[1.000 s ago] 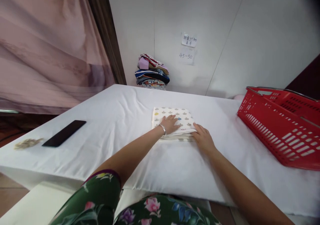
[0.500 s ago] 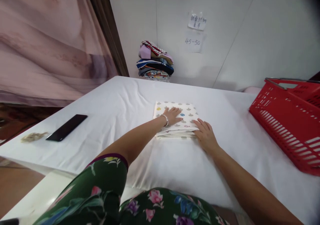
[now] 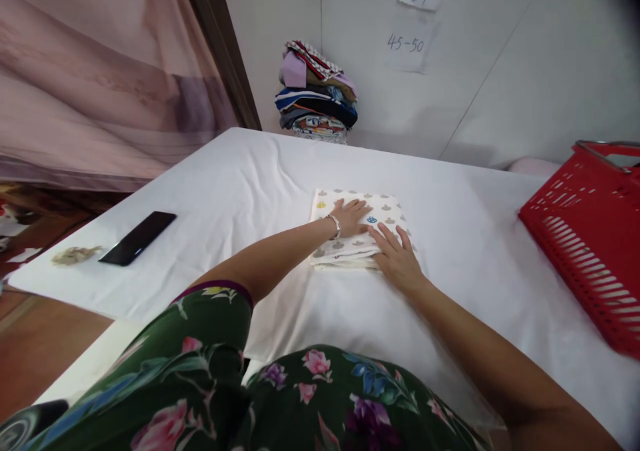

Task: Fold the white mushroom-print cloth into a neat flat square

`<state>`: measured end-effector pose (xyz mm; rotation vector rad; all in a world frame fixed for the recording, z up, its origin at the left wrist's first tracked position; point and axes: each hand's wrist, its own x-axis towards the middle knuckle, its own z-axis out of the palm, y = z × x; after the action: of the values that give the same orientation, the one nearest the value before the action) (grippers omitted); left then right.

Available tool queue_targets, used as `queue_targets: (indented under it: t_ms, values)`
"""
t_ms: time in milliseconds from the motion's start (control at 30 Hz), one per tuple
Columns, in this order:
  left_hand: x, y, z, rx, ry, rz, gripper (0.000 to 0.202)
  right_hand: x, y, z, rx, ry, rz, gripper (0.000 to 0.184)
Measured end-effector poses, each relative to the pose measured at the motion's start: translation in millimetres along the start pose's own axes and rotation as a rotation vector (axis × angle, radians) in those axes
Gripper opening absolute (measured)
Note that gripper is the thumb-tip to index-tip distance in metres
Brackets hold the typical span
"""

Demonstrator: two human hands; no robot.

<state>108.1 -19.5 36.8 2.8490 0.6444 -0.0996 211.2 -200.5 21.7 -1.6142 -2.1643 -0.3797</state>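
A white cloth (image 3: pixel 389 207) printed with grey shapes and a few coloured ones lies folded into a thick, roughly square bundle on the white-covered table (image 3: pixel 270 191). Flat across its upper middle rests my left hand (image 3: pixel 350 218), fingers spread, a silver bracelet at the wrist. My right hand (image 3: pixel 399 258) lies over the bundle's near right part with its fingers stretched out and apart. Both palms face down on the fabric, and neither hand grips it. Several folded layers show along the near edge.
A red plastic basket (image 3: pixel 575 237) stands at the table's right. On the left lie a black phone (image 3: pixel 139 239) and a small beige tangle (image 3: pixel 76 255). Behind the far edge is a stack of folded fabrics (image 3: pixel 320 97) against the wall. A pink curtain (image 3: pixel 100 71) hangs at left.
My right hand has moved from the bundle's right edge further in over its top, closer to my left hand. My left hand stays on the cloth. The view has tipped downward.
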Motion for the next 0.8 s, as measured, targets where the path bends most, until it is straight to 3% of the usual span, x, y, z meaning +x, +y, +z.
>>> queue_targets:
  t_ms: [300, 433, 600, 800]
  values:
    - [8, -5, 2.4, -0.012, -0.014, 0.009, 0.061, 5, -5, -2, 0.003, 0.003, 0.06, 0.027]
    - [7, -12, -3.3, 0.027, -0.034, 0.049, 0.058, 21, -14, 2, -0.079, -0.015, -0.02, 0.025]
    - [6, -22, -3.6, 0.094, 0.064, 0.065, 0.06, 38, -24, 11, -0.112, -0.026, -0.096, 0.024]
    - [10, -22, 1.2, 0.057, -0.005, 0.028, 0.061, 41, -33, 18, -0.072, 0.011, -0.174, 0.027]
